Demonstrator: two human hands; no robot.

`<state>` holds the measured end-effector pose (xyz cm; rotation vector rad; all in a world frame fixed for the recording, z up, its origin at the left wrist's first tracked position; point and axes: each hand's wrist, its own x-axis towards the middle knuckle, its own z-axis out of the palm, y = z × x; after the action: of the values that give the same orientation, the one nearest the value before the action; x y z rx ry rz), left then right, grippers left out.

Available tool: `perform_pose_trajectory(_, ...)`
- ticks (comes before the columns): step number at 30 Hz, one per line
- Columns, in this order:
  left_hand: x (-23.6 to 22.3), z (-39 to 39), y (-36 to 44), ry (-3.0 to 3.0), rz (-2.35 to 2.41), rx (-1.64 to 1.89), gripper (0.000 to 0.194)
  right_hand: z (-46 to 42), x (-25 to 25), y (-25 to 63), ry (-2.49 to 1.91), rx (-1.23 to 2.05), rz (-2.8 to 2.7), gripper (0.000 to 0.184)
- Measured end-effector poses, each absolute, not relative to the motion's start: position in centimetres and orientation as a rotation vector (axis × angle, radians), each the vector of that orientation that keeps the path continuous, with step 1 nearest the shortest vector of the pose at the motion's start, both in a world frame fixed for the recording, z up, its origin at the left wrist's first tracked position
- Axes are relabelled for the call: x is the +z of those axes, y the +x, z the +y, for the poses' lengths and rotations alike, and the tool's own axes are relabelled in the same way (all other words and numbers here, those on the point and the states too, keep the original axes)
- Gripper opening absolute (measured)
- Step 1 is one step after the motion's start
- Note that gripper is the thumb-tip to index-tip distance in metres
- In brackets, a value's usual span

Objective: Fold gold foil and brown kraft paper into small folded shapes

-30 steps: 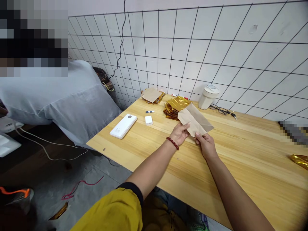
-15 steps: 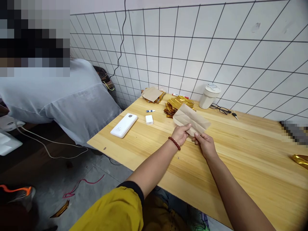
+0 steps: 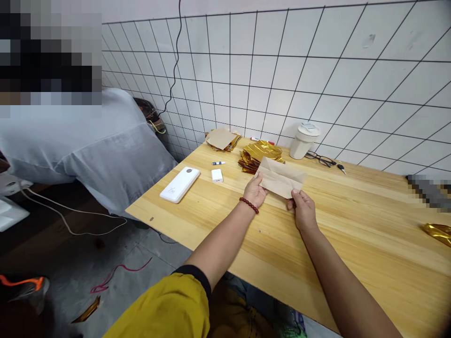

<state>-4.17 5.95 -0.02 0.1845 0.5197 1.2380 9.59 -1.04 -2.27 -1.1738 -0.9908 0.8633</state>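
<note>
A creased sheet of brown paper [image 3: 282, 180] is held between my two hands above the wooden table [image 3: 352, 225]. My left hand [image 3: 255, 191], with a dark red bead bracelet on the wrist, grips its left edge, thumb on top. At the near right corner, my right hand [image 3: 303, 206] pinches the paper between thumb and fingers. Just behind the sheet lies a stack of shiny gold foil [image 3: 262, 151], partly covered by the paper. Farther left, another pile has a brown paper piece [image 3: 221, 138] on top.
Left on the table are a white power bank [image 3: 180, 184], a white charger [image 3: 217, 175] and a small blue-white tube [image 3: 219, 163]. A lidded cup [image 3: 303, 141], glasses [image 3: 322, 159] and a key [image 3: 341, 169] sit near the tiled wall. A person in grey [image 3: 116, 136] is at left.
My left hand has moved left along the paper, away from my right hand. The near part of the paper now lies folded up, its near edge straight between my hands.
</note>
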Motion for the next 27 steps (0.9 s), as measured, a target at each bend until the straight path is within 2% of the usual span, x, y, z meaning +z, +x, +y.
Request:
perform_pose_trajectory(7, -0.02, 5.85, -4.24, 0.18, 0.515, 1.216, 0.018, -1.08, -2.35, 9.52, -1.294, 0.78, -1.024, 0.048)
perform_pose_trajectory(23, 0.33, 5.76, -4.38, 0.14, 0.52, 1.217, 0.019, -1.24, -1.84, 9.29, -1.308, 0.775, -1.018, 0.045)
perform_pose_trajectory(27, 0.2, 5.58, -4.34, 0.207, 0.506, 1.175, 0.025, -1.02, -1.94, 9.28, -1.254, 0.769, -0.968, 0.041)
